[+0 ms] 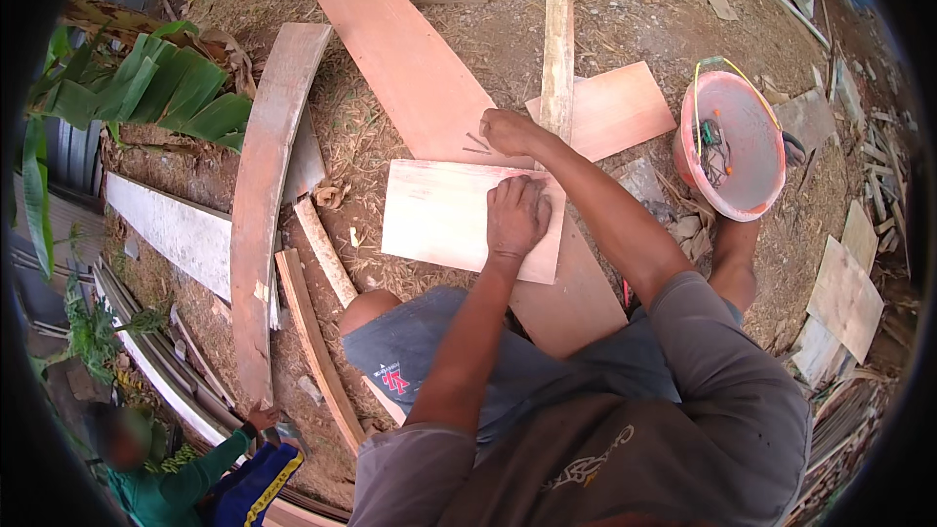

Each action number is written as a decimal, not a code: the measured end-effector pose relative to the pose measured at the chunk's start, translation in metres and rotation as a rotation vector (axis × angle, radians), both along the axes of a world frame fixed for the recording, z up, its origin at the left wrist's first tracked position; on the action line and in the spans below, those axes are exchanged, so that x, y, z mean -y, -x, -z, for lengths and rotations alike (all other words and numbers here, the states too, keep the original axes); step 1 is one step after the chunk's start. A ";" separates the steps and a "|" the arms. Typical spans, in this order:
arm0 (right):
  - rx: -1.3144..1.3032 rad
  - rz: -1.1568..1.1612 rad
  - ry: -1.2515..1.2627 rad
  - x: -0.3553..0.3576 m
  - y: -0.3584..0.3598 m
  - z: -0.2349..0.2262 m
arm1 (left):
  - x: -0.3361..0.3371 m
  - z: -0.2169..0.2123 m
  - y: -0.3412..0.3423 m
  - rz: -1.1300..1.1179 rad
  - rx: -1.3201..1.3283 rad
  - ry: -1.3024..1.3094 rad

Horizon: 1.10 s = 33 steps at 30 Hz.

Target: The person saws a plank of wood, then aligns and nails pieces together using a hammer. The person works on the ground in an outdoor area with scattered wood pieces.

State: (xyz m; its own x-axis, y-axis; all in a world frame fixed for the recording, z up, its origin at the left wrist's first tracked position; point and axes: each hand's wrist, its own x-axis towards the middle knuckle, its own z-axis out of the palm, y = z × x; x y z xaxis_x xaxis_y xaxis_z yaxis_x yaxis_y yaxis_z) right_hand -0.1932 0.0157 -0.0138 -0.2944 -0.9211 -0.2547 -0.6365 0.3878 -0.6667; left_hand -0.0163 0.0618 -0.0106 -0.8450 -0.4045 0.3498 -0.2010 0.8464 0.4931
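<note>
Panel (439,220), pale and rectangular, lies flat to the left of the bucket (756,141), a little nearer the person, with one edge overlapping a board (571,307). The left hand (517,215) rests on top of the panel, at the side toward the bucket, its fingers bent and partly curled; whether anything is pinched beneath them, I cannot tell. Farther out, also left of the bucket, the right hand (509,133) is drawn up into a fist beside the end of a plank (390,49); what it encloses, if anything, is hidden. Next to that fist, on its side away from the bucket, a few dark nails (475,146) lie on the plank. Just left of the bucket sits a short sheet (625,117) of reddish wood, with a batten (558,39) running away beyond it. Inside the bucket is a tangle of cord (712,151), and its handle (734,63) stands raised. Far left of the bucket, a weathered plank (259,195) bows across a whitish board (171,234); at its near end is a co-worker's hand (262,418), below a green sleeve (210,473). Banana leaves (161,88) hang past it, farther left of the bucket.
</note>
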 end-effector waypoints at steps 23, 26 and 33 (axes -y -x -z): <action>0.183 0.372 0.448 -0.126 -0.063 -0.039 | 0.020 0.029 -0.008 -0.051 -0.369 -0.965; 0.070 0.258 0.455 -0.125 -0.066 -0.043 | 0.020 0.028 -0.006 -0.147 -0.359 -1.031; -0.153 0.433 0.702 -0.168 -0.056 -0.036 | 0.017 0.026 -0.005 -0.136 -0.332 -0.943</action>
State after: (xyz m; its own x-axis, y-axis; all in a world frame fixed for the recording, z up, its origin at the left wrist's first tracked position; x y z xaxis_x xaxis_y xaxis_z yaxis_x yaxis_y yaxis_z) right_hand -0.1370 0.1833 0.0220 -0.6429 -0.6484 0.4077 -0.6303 0.1456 -0.7625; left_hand -0.0116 0.0446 -0.0363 -0.6891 -0.7232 0.0461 0.0018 0.0619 0.9981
